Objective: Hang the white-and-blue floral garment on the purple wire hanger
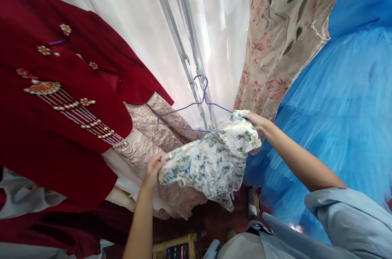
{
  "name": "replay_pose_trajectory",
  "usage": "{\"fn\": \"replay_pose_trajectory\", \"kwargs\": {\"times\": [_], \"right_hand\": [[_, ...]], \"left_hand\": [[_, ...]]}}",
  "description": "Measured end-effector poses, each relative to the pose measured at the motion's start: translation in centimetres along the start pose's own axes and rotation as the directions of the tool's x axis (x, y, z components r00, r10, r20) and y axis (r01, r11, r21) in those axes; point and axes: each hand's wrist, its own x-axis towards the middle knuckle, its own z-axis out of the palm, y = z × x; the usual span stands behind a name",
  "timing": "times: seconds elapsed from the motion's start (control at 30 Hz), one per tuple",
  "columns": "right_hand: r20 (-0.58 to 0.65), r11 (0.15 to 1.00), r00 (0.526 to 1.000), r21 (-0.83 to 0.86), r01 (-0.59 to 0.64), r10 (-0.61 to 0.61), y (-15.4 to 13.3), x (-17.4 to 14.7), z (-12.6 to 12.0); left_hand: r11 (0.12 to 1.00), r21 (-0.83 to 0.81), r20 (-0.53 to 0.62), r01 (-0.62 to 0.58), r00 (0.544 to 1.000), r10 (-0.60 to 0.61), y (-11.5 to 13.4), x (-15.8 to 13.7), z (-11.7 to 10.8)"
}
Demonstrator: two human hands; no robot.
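A white garment with a blue, green and yellow floral print (pixel 211 161) is stretched between my two hands. My left hand (pixel 154 169) grips its left end, fingers closed on the cloth. Its upper right corner is pinched in my right hand (pixel 255 122). Behind the garment, a purple hanger (pixel 183 108) hangs by its hook from a metal stand. The hanger's right arm passes behind or into the cloth near my right hand; I cannot tell which. Its left arm is bare.
Dark red clothing with beaded ornaments (pixel 70 120) hangs on the left, beside a pink-beige patterned skirt (pixel 153 128). To the right are a beige floral dress (pixel 263 59) and a blue tulle gown (pixel 346 100). Metal poles (pixel 183 47) stand before white curtains (pixel 122 10). A phone (pixel 177 251) lies low on a wooden seat.
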Motion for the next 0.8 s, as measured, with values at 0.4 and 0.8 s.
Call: {"fn": "replay_pose_trajectory", "kwargs": {"times": [0.4, 0.8], "right_hand": [[-0.043, 0.971, 0.986, 0.184, -0.152, 0.163, -2.5, -1.1, 0.4], [-0.555, 0.889, 0.7, -0.355, 0.288, -0.448, -1.8, 1.2, 0.7]], "left_hand": [[0.82, 0.295, -0.148, -0.49, 0.825, 0.546, 13.2, 17.1, 4.4], [0.493, 0.681, 0.222, -0.542, 0.794, 0.566, 13.2, 8.0, 12.5]]}}
